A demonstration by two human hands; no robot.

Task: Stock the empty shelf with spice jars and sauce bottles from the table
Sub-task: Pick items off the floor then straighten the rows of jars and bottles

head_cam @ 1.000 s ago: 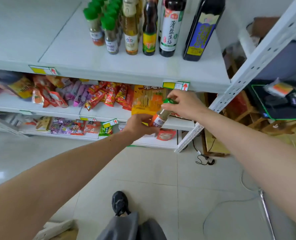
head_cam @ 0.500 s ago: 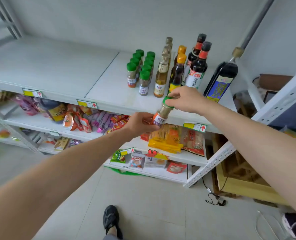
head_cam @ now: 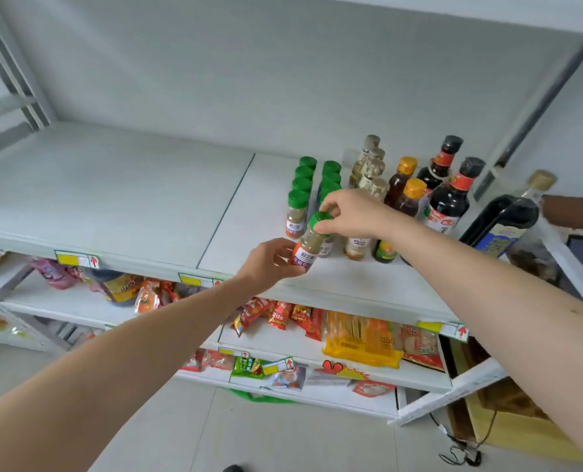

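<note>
Overhead, a small cylindrical spice jar (head_cam: 309, 245) tilts above the front of the smooth white shelf (head_cam: 113, 199). Its clear body shows tan powder, with a ribbed green cap and an orange-and-white label. The left hand (head_cam: 269, 264) curls its fingers round the base; the right hand (head_cam: 351, 212) pinches the cap. Glossy sauce bottles (head_cam: 450, 195) and matching green-capped jars (head_cam: 297, 212) stand just behind.

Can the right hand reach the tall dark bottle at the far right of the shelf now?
Probably not yet: the right hand grips the spice jar by its cap. The tall dark bottle itself stands unblocked.
</note>
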